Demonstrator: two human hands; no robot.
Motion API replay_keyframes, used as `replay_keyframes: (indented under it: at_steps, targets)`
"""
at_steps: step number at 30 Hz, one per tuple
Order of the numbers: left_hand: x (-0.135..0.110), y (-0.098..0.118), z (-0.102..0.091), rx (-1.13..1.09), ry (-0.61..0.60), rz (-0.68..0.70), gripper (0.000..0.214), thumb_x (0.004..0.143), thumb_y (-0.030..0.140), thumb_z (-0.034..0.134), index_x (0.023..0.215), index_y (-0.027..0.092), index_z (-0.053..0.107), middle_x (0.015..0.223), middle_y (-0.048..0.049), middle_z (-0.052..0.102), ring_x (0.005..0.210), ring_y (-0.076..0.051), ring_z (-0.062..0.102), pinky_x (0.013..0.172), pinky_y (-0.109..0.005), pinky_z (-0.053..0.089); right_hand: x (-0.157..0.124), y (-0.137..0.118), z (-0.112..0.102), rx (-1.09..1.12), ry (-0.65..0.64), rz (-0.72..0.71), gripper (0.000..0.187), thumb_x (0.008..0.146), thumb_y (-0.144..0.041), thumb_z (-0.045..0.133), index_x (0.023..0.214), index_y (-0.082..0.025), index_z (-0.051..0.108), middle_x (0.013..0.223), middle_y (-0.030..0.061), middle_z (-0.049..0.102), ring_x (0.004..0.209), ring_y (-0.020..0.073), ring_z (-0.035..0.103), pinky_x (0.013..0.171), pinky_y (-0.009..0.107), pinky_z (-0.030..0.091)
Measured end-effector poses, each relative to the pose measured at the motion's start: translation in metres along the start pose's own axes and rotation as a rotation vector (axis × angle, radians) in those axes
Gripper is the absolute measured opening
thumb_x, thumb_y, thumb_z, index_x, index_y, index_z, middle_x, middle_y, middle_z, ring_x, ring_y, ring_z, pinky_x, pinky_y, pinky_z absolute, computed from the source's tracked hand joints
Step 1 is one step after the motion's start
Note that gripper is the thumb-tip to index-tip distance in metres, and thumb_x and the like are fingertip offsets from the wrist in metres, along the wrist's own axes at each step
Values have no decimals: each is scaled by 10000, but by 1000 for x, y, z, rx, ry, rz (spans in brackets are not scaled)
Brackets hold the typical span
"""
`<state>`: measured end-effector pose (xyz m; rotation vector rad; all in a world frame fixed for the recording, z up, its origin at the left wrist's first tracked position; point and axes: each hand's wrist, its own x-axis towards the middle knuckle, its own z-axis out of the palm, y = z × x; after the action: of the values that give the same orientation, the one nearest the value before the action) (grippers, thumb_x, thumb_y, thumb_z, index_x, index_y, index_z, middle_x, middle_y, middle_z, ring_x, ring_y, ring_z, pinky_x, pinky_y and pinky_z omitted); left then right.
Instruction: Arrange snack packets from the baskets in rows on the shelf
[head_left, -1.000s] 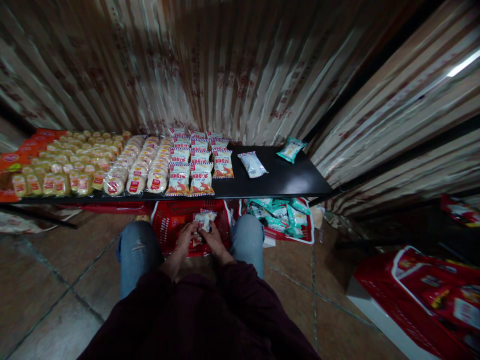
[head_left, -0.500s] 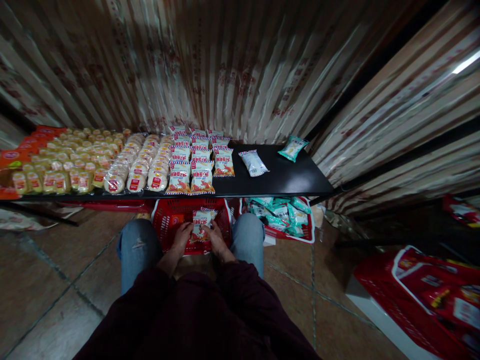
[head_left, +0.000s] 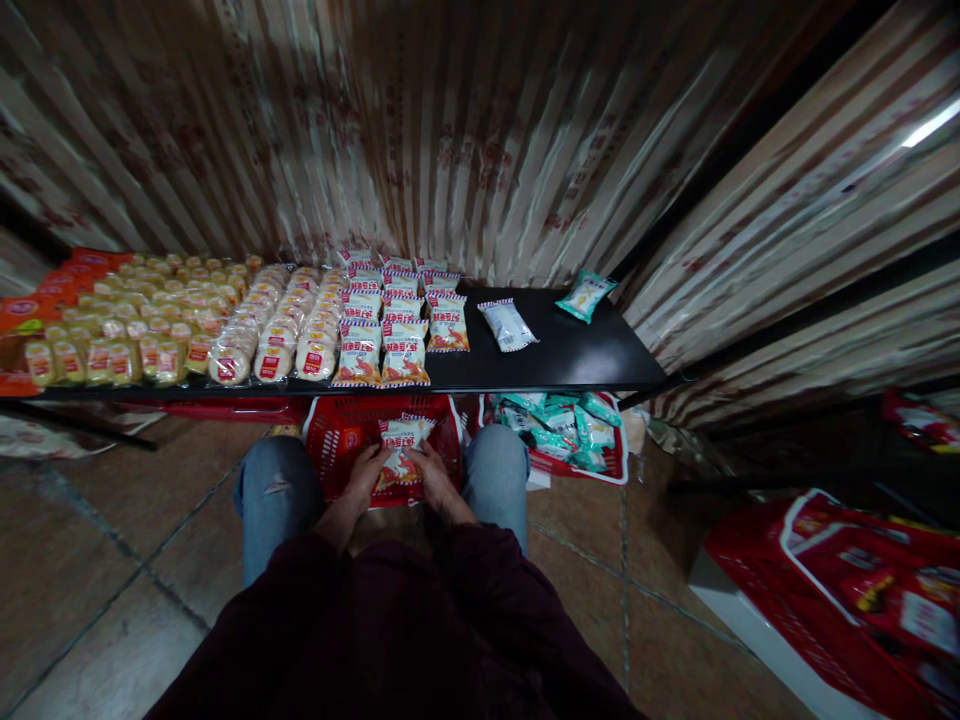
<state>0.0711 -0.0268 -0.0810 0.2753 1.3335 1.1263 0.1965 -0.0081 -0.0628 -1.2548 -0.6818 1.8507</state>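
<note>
Down between our knees, we have a snack packet (head_left: 400, 450) gripped from both sides. Our left hand (head_left: 366, 472) pinches its left edge and our right hand (head_left: 435, 480) pinches its right edge, fingers closed on the wrapper. We hold it face up, just over the red basket (head_left: 335, 445) that sits on the floor tiles between our legs.

Ahead of us, the black worktop (head_left: 577, 360) carries the stock. Three neat columns of matching packets (head_left: 384, 330) run back toward the wall. Just left of them lie rows of round wrapped cakes (head_left: 274, 335), then small yellow snacks (head_left: 135, 330) further left. On the bare right part of the worktop we see a white packet (head_left: 508, 325) lying alone, and a green packet (head_left: 586, 296) near the far corner, well apart from the columns. Under the worktop's right end, a second basket (head_left: 609, 472) holds a heap of green packets (head_left: 562, 425).
</note>
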Motion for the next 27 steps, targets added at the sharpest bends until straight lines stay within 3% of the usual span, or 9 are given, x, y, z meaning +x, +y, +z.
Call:
replay_keyframes:
  at_steps: [7, 18, 27]
  targets:
    - [-6, 1, 3, -2, 21, 44, 457, 598, 395, 780, 961, 163, 627, 805, -71, 702, 687, -191, 660, 680, -324, 516, -10, -7, 1, 26, -56, -8, 495, 599, -442, 714, 996, -172, 595, 893, 73, 726, 853, 272, 679, 700, 356, 524]
    - [-12, 7, 9, 33, 12, 114, 517, 543, 459, 786, 936, 160, 631, 794, -56, 695, 696, -184, 644, 692, -314, 502, -10, -5, -6, 87, -17, -29, 431, 576, -374, 726, 938, -167, 618, 813, 52, 730, 813, 261, 683, 703, 355, 519]
    - [-23, 18, 16, 116, 40, 171, 415, 565, 437, 749, 870, 167, 669, 849, -59, 697, 766, -199, 635, 702, -293, 486, -15, -12, -8, 124, -15, -37, 407, 585, -381, 730, 909, -151, 641, 779, 53, 726, 818, 270, 682, 706, 359, 520]
